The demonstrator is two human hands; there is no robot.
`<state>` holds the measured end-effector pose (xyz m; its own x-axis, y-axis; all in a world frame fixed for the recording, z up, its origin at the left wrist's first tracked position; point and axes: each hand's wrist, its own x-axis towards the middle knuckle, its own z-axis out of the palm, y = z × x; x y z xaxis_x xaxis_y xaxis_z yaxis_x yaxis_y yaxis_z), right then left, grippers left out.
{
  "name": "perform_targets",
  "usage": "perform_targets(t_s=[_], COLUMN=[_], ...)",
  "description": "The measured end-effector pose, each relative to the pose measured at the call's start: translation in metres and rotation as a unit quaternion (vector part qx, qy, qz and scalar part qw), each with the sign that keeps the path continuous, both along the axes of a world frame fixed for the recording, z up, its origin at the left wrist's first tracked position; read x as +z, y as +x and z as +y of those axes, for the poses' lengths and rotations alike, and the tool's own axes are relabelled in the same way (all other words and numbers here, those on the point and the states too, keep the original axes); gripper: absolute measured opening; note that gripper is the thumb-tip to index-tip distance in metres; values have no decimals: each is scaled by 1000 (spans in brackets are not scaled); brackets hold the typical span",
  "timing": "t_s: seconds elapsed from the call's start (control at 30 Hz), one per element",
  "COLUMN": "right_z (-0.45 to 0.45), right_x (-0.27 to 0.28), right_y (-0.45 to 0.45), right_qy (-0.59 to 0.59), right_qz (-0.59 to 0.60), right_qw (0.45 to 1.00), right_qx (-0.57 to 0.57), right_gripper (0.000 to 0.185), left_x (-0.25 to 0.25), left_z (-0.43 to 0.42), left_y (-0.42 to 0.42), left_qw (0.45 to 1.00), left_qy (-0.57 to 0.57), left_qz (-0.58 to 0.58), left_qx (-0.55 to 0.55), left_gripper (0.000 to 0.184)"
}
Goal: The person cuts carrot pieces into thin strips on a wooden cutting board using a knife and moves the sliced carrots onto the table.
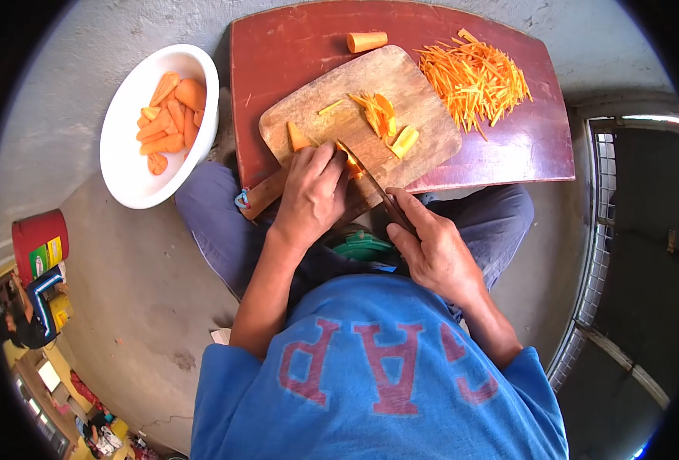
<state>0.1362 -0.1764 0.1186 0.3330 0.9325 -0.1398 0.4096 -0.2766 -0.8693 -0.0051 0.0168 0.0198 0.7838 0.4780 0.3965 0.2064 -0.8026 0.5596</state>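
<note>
On the wooden cutting board, my left hand is closed with bent fingertips on a carrot piece, which they partly cover. My right hand grips a knife by its handle, the blade lying at the carrot piece close to my left fingers. A carrot chunk rests just beyond my left knuckles. Farther up the board are a few cut carrot strips and a pale yellow carrot core piece.
A heap of shredded carrot covers the right of the red table. One carrot length lies at its far edge. Left stands a white basin of peeled carrots. A red bucket is farther left; a mesh-sided frame is right.
</note>
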Motion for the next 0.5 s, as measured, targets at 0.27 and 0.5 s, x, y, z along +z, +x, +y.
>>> perform_targets(t_s=[0.27, 0.5], right_z=[6, 35], right_x=[7, -24], right_y=[4, 11], right_qy=[-62, 45], right_qz=[31, -24], right_qw=[998, 998], right_qx=[4, 29], right_gripper=[44, 39], left_x=[-7, -9], left_z=[0, 3], left_y=[1, 2], left_qw=[1000, 1000], left_qy=[9, 3], left_qz=[-14, -17], left_qx=[3, 6], left_gripper=[35, 33])
